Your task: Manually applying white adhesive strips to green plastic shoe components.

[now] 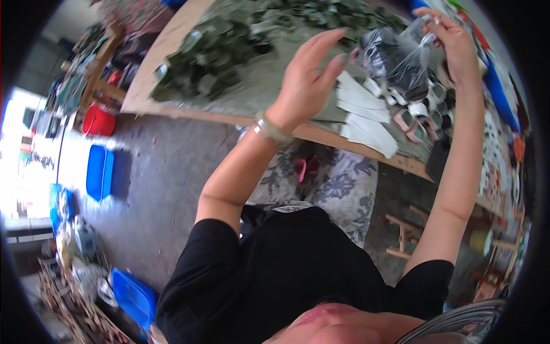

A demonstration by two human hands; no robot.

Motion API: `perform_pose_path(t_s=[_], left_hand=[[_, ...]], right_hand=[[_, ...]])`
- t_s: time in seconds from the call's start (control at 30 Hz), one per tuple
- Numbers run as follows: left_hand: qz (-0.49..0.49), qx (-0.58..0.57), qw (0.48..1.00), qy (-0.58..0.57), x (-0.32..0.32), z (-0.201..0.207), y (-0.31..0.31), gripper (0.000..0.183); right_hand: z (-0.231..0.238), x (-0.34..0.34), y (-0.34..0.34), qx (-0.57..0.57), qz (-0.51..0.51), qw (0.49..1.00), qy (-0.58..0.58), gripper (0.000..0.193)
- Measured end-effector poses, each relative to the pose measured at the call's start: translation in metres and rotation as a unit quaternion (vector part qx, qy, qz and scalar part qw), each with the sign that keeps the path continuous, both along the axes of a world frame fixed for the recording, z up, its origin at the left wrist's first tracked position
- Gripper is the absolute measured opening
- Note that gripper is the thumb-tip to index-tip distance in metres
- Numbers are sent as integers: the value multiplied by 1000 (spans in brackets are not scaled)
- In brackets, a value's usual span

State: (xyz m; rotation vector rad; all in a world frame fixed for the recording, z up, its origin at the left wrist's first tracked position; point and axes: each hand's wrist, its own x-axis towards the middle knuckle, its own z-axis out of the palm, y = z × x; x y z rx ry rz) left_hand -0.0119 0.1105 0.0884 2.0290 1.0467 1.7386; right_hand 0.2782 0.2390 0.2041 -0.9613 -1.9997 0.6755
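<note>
Black short-sleeved shirt (298, 269), pale wrist bangle (270, 129)

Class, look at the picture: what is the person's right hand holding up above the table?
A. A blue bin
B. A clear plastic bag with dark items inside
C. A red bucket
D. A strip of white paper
B: the right hand pinches the top of a clear plastic bag with dark contents, raised over the table, while the left hand is open beside it.

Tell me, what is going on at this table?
A person in a black top sits at a wooden table, both arms raised. The right hand pinches the top of a clear plastic bag with dark contents, holding it up above the table. The left hand is open, fingers spread, just beside the bag. Below the bag lie white strips and a row of small rolls. A heap of green leaves covers the table's far side.
</note>
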Motion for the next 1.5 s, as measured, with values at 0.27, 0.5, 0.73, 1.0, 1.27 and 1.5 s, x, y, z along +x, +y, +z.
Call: perform_pose_path(t_s=[0.27,0.5,0.73,1.0,1.27,1.5], left_hand=[[77,-65,994,30,-60,-29,-5,36],[216,-23,976,19,-94,-92,-6,7],[100,-156,942,-279,-109,-94,-8,16],[173,-5,968,-181,-108,-92,-5,21],[142,-158,958,-191,-120,-87,-26,30],[12,-198,923,-328,-113,-66,-11,23]], right_hand=[[-70,-182,-36,-41,127,989,-66,19],[-117,-237,-37,-100,212,968,-85,19],[-124,-184,14,-131,67,989,-6,25],[-130,-225,-25,135,139,962,-192,36],[-145,-256,-33,43,279,936,-211,16],[-125,-235,-35,197,205,939,-192,9]])
